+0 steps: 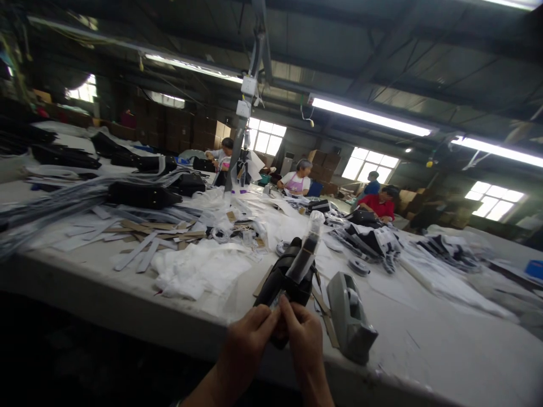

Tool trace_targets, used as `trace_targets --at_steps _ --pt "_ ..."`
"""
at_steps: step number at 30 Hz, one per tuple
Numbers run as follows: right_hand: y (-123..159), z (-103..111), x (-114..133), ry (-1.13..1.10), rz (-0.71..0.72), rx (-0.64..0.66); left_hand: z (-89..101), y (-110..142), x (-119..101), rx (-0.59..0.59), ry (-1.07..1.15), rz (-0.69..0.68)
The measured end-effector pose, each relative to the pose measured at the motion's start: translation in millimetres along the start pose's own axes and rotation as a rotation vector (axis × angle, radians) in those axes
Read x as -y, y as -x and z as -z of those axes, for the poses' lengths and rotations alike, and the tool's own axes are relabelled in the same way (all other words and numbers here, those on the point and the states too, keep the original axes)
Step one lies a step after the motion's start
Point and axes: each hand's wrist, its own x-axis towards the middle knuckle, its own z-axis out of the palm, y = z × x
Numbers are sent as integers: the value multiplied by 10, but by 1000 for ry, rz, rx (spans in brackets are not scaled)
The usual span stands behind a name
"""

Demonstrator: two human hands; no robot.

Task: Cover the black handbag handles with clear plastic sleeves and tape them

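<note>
A black bag [271, 282] rests at the table's near edge, directly in front of me. On its top stands a dark strap or handle wrapped in clear plastic [306, 249], pointing up and away. My left hand [250, 334] and my right hand [303, 333] meet at the bag's near side, thumbs and fingertips pinched close together. A small shiny bit of what looks like clear plastic film [278, 298] shows at the fingertips; the rest is hidden by the fingers. Just right of my right hand is a grey tape dispenser [350, 319].
Crumpled white sheets [199, 268] and cardboard strips [148, 246] lie to the left, with black bags [142, 195] beyond. Dark-and-white bundles [369, 243] lie farther right. A metal post [240, 135] rises from the table. Several people, one in red [375, 204], work across it.
</note>
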Motion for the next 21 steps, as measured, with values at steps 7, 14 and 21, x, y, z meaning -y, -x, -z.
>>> trace_targets --at_steps 7,14,21 --pt "-60 18 -9 53 -41 -46 -60 718 16 -61 289 32" --pt "-64 48 -49 52 -4 6 326 449 -21 -85 454 594" --pt "-109 34 36 147 27 47 8 -235 -188 134 1043 857"
